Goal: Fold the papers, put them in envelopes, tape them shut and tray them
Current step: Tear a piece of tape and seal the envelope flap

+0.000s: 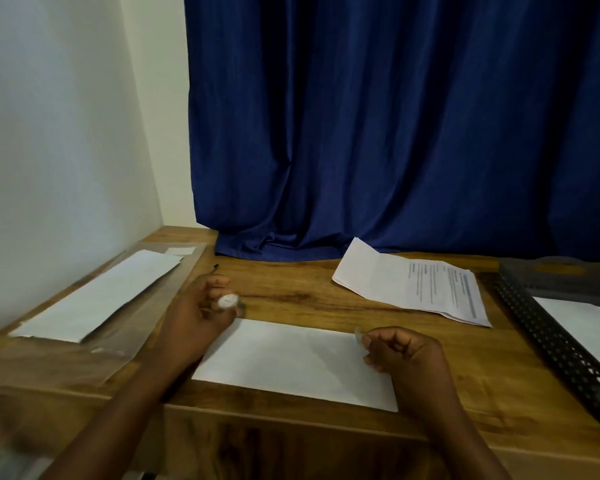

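White envelope, long and plain, lay flat near the front edge of the wooden table, between the two hands.

Left hand: fingers curled round a small roll of clear tape, held just above the envelope's far left corner.

Right hand: fingers curled, thumb and forefinger pinching a short strip of clear tape over the envelope's right end. Whether the strip touched the paper could not be told.

Printed papers, a loose few sheets partly folded over, lay at the back of the table, to the right, well apart from the envelope.

Black mesh tray sat at the right edge of the table, holding one white envelope flat inside it, only partly in view.

Stack of blank envelopes lay at the left side of the table on a clear plastic wrapper, alongside the white wall.

Black pen, mostly hidden behind the left hand, lay just beyond the wrapper.

Blue curtain hung behind the table, its hem bunched on the tabletop.
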The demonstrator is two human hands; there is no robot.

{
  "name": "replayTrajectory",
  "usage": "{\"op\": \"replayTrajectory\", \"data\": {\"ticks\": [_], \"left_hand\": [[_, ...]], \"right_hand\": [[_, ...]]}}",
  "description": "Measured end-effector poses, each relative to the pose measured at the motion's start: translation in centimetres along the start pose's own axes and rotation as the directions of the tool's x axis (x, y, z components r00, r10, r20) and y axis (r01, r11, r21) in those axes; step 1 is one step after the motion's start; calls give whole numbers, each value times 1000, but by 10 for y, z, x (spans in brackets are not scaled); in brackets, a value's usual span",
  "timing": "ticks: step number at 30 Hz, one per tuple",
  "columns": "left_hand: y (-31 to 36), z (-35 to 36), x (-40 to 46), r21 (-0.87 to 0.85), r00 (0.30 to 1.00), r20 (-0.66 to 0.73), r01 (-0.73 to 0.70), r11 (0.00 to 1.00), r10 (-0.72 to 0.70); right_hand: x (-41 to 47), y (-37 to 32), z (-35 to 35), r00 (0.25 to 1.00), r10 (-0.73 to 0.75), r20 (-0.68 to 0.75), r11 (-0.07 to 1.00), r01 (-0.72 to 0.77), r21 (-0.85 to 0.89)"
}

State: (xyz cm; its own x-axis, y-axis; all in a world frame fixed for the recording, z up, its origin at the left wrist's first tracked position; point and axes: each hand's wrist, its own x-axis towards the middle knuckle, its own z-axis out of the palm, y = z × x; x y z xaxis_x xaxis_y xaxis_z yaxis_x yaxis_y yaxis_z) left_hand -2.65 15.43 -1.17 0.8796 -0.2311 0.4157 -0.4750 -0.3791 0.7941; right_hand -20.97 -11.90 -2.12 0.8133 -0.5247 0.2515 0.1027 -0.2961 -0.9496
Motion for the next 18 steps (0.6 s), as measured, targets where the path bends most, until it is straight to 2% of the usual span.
{"op": "replayTrajectory", "data": {"ticks": [3,9,11,13,15,16,18], "left_hand": [[-24,-26,3,108,996,-50,77,991,-72],[-32,-30,1,249,999,-8,34,968,-33],[-26,-24,0,342,999,-33,-26,939,39],[-12,-10,-4,353,984,-57,-137,926,167],[10,11,-14,269,970,46,-243,932,239],[21,24,-21,250,953,166,-288,924,253],[35,51,-31,230,859,408,-424,876,309]], "right_hand": [[1,3,0,1000,10,3,1000,-10,-21],[-1,2,0,1000,-12,18,1000,12,-11],[-2,1,-1,1000,-19,14,1000,18,21],[-2,0,-1,1000,-17,-2,999,17,40],[-2,0,-1,1000,-10,-22,999,11,49],[-2,-1,-1,999,-10,-32,998,12,57],[-3,-3,-2,998,-1,-57,998,5,66]]}}
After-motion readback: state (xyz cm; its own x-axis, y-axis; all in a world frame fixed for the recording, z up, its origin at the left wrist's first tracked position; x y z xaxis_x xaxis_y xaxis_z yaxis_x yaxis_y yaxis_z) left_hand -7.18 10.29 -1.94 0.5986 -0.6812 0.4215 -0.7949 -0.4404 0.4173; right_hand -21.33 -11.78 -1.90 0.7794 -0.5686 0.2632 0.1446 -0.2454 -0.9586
